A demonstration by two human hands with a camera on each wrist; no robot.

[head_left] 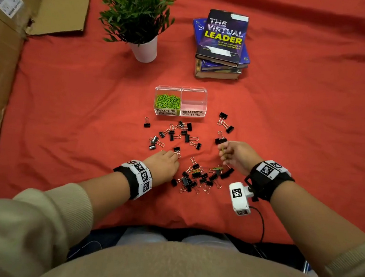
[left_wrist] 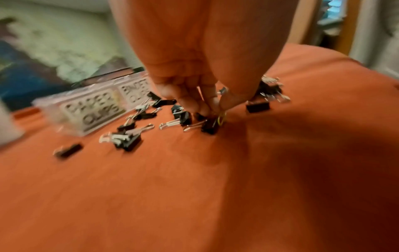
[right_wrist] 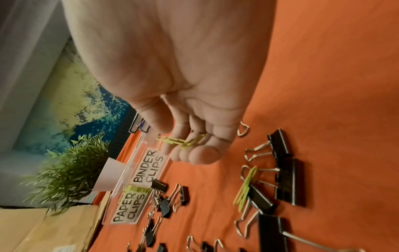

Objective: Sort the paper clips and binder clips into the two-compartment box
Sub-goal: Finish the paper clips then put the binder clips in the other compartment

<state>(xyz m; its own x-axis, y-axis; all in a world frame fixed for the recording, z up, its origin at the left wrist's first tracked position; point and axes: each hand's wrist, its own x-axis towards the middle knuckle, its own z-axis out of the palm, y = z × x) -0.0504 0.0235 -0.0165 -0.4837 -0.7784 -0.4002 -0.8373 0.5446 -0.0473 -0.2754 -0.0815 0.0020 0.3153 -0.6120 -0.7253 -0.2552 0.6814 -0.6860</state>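
Observation:
The clear two-compartment box (head_left: 181, 89) stands on the red cloth. Its left half, marked PAPER CLIPS, holds green paper clips (head_left: 168, 100); the right half, marked BINDER CLIPS (right_wrist: 149, 168), looks empty. Black binder clips (head_left: 178, 133) lie scattered before it, and a denser heap (head_left: 198, 178) near me has green paper clips (head_left: 217, 168) mixed in. My left hand (head_left: 175, 155) is down at a binder clip (head_left: 177, 149); its fingertips (left_wrist: 202, 109) pinch a green paper clip (left_wrist: 222, 117) beside it. My right hand (head_left: 222, 151) is lifted and holds green paper clips (right_wrist: 183, 141) in curled fingers.
A potted plant (head_left: 139, 19) and a stack of books (head_left: 223, 44) stand behind the box. A large cardboard box (head_left: 3, 56) runs along the left edge. Bare red cloth (head_left: 310, 127) spreads to the right. The wrist camera (head_left: 239, 198) hangs under my right wrist.

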